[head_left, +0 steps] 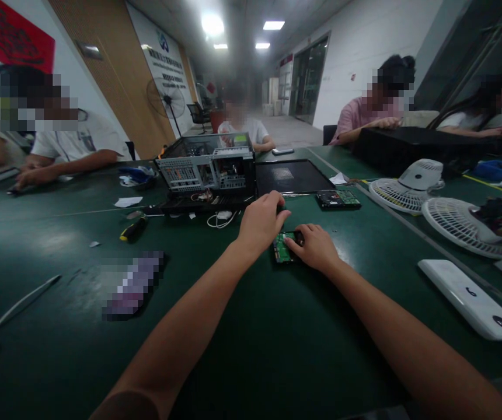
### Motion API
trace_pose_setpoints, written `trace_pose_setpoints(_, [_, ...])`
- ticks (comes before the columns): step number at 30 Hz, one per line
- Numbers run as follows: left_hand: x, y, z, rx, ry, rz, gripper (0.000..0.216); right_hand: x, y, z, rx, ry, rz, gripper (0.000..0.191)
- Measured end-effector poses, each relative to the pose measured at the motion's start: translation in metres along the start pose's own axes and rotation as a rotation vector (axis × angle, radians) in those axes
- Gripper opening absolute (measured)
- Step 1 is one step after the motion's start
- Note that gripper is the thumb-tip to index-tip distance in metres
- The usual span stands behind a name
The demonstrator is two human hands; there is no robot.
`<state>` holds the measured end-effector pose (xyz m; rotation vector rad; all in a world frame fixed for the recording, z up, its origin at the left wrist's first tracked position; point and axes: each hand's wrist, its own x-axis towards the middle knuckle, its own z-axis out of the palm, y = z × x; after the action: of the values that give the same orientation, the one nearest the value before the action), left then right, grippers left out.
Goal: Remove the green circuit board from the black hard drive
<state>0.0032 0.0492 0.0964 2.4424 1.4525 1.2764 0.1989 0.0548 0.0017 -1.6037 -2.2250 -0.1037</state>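
Note:
A hard drive (281, 249) lies on the table before me with its green circuit board facing up. My right hand (316, 248) holds it from the right side, thumb on the board and fingers bent over the far edge. Just above and left of the drive is my left hand (262, 221), its fingers curled toward the thumb. Something dark shows between them, too small to name. Behind that hand stands an open computer case (207, 172) with its metal frame and inner parts showing.
A second hard drive (338, 199) lies beyond my right hand, near a black panel (292, 177). On the left are a yellow-black screwdriver (132, 229) and a blurred-out phone-like object (135, 284). White fan parts (408, 186) and a white power bank (472, 298) lie right. Several people sit around.

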Motion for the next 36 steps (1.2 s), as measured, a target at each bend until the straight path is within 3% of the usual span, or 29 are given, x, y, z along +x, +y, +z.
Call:
trace_pose_setpoints(23, [-0.005,-0.003,0.013,0.043,0.078,0.058,0.01,0.002,0.002,-0.002,0.024,-0.024,-0.024,0.044])
trace_pose_setpoints(30, [-0.007,0.001,0.014,0.011,0.103,-0.01,0.024,0.002,0.002,-0.002,0.026,-0.023,-0.025,0.045])
trace_pose_setpoints(36, [-0.004,0.002,0.011,0.03,0.068,-0.031,0.008,0.002,0.002,-0.002,0.034,-0.033,-0.04,0.043])
